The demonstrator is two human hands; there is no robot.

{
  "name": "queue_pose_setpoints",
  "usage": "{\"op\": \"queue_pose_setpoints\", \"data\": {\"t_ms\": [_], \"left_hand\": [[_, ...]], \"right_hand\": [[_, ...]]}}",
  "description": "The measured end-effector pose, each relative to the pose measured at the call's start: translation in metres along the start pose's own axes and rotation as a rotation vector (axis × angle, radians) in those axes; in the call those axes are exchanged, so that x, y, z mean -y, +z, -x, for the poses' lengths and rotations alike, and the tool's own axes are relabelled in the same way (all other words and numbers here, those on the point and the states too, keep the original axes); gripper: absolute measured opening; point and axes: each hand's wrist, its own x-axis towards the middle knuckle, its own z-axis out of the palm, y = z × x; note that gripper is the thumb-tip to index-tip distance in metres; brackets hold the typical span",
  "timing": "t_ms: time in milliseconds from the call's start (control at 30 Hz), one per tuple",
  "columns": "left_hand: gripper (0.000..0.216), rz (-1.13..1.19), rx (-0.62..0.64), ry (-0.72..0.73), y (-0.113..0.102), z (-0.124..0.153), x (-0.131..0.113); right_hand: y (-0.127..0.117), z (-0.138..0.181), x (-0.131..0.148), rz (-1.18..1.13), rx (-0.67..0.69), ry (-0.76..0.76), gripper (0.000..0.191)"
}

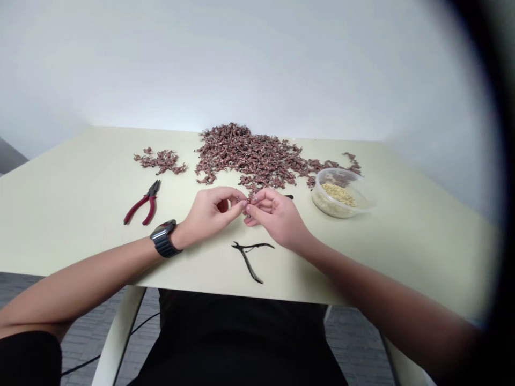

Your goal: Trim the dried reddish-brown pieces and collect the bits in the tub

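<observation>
My left hand (215, 213) and my right hand (277, 217) meet in front of the pile, thumbs and forefingers pinched together. Between their fingertips is a small reddish-brown piece (248, 201), mostly hidden by the fingers; it resembles those in the pile. The big pile of small reddish-brown, spiky pieces (249, 155) lies just beyond both hands. On the near side of the hands rest dark metal nippers (248, 260), their handles spread. Past my right hand pokes a short dark tip (289, 197) of something I cannot make out.
Pliers with red handles (145, 203) lie left of my left hand. Behind them is a smaller group of brown pieces (163, 161). A clear round plastic tub (322, 206) at the right holds many small gold-coloured bits (340, 194). The pale table (60, 214) meets a white wall.
</observation>
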Motion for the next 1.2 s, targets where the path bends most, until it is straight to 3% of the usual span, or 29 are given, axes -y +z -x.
{"op": "queue_pose_setpoints", "data": {"t_ms": [233, 533, 633, 800, 867, 933, 1000, 1100, 1200], "left_hand": [[0.019, 0.006, 0.041, -0.028, -0.001, -0.001, 0.003], [0.019, 0.008, 0.058, -0.036, 0.000, 0.002, 0.006], [0.017, -0.124, 0.053, 0.082, 0.000, 0.003, 0.008], [0.017, -0.478, 0.102, 0.550, -0.002, 0.003, 0.020], [0.018, -0.464, 0.099, 0.580, -0.003, 0.002, 0.021], [0.017, -0.300, 0.056, 0.402, -0.002, 0.000, 0.017], [0.020, -0.027, 0.064, 0.099, -0.001, -0.002, 0.013], [0.023, 0.398, 0.188, -0.291, 0.000, -0.006, 0.008], [0.017, 0.672, 0.280, -0.513, -0.001, -0.009, 0.009]], "right_hand": [[-0.001, 0.002, 0.006, -0.030, 0.015, 0.111, 0.051], [-0.002, 0.003, 0.004, -0.107, 0.062, 0.184, 0.050], [-0.003, 0.003, 0.005, -0.269, 0.103, 0.255, 0.045], [-0.005, 0.001, 0.005, -0.424, 0.201, 0.366, 0.030], [-0.006, 0.001, 0.004, -0.389, 0.198, 0.338, 0.034], [-0.006, 0.000, 0.004, -0.287, 0.165, 0.257, 0.044], [-0.007, -0.001, 0.003, -0.147, 0.125, 0.163, 0.051], [-0.006, -0.002, 0.003, 0.012, 0.067, 0.061, 0.052], [-0.005, -0.001, 0.002, 0.090, 0.038, -0.005, 0.050]]}}
